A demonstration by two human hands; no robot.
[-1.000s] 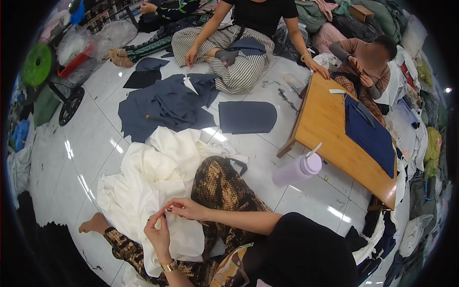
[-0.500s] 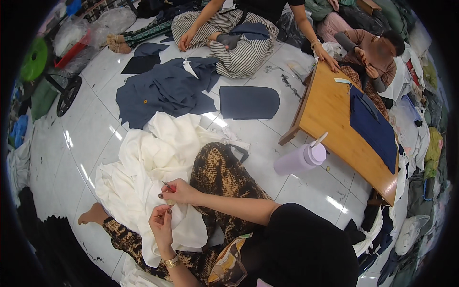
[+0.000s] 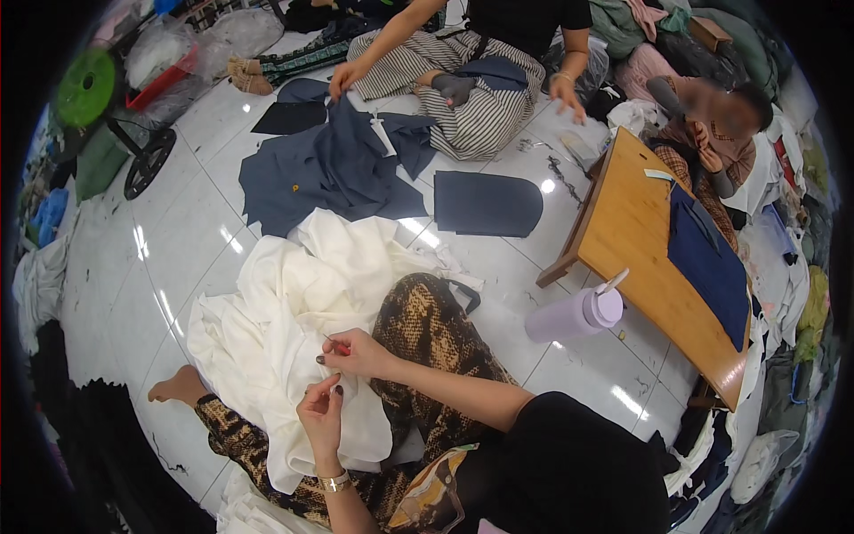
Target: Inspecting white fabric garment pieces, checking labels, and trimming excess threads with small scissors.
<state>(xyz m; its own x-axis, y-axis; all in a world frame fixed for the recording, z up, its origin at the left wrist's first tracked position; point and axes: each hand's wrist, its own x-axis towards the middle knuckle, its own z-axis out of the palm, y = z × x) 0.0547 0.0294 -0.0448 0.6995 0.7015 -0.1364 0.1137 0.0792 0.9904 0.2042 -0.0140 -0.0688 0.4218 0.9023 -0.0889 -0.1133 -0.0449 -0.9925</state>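
White cloth (image 3: 302, 285) lies in a loose heap across my lap and the floor in front of me. My right hand (image 3: 360, 354) is closed around a small red-handled tool (image 3: 343, 350) with a thin dark tip, just over the cloth. Its exact kind is too small to make out. Just below and nearer to me, my left hand (image 3: 320, 414), with a watch on its wrist, is pinched at the fingertips. Whatever sits between those fingertips is too fine to see. The two hands are close together but apart.
Beyond the white cloth lie a grey-blue cloth pile (image 3: 334, 173) and a rounded grey-blue panel (image 3: 489, 203). A lilac bottle (image 3: 569, 316) stands by a low wooden table (image 3: 623, 227) bearing navy cloth (image 3: 707, 258). Two people sit opposite; a fan (image 3: 147, 165) stands at left.
The whole view has shifted slightly. The person opposite has lifted one hand off the table and taken hold of the grey-blue cloth with the other. My hands keep nearly the same pose.
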